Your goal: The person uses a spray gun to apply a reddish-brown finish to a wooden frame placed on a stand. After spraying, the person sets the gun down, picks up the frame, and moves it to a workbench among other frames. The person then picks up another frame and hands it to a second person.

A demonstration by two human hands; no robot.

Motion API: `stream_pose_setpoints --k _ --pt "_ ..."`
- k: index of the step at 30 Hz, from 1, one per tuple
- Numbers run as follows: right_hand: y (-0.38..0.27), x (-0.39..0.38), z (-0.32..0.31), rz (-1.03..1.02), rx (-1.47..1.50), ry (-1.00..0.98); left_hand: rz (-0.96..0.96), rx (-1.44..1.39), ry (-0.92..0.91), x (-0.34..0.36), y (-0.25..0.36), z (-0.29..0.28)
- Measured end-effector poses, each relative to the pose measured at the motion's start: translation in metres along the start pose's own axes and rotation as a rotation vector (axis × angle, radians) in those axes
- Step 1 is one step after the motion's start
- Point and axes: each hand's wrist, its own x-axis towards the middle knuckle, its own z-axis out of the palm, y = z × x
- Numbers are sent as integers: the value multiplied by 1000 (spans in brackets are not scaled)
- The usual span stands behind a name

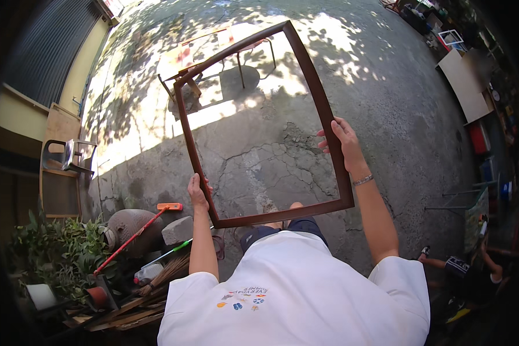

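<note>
A large, dark brown rectangular frame (pixel 315 83) is held up in front of me, and the cracked concrete shows through its opening. On its left side bar, low down, my left hand (pixel 198 194) is closed, with the fingertips showing inside the opening. Higher up on the opposite bar, my right hand (pixel 343 143) grips the wood, its fingers reaching round behind into the opening. A bracelet (pixel 363 180) circles my right wrist. Past the frame's upper left part stands a table (pixel 213 41) with thin legs, in dappled sunlight.
At left are a chair (pixel 69 156), a wooden panel (pixel 60 190), leafy plants (pixel 57 248), a large pot (pixel 134 228), a red-handled brush (pixel 170 206) and scrap wood (pixel 127 311). Along the right lie a pale board (pixel 466 86) and clutter. A person (pixel 473 271) is at lower right.
</note>
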Motion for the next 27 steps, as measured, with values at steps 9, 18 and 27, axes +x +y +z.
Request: stream_pose_setpoints --k 9,18,27 --pt "58 326 76 185 -46 -2 -36 70 146 253 31 25" --pt "129 698 185 115 -190 55 -33 208 278 556 80 74" --pt "243 1014 272 26 -136 103 42 584 369 877 46 103"
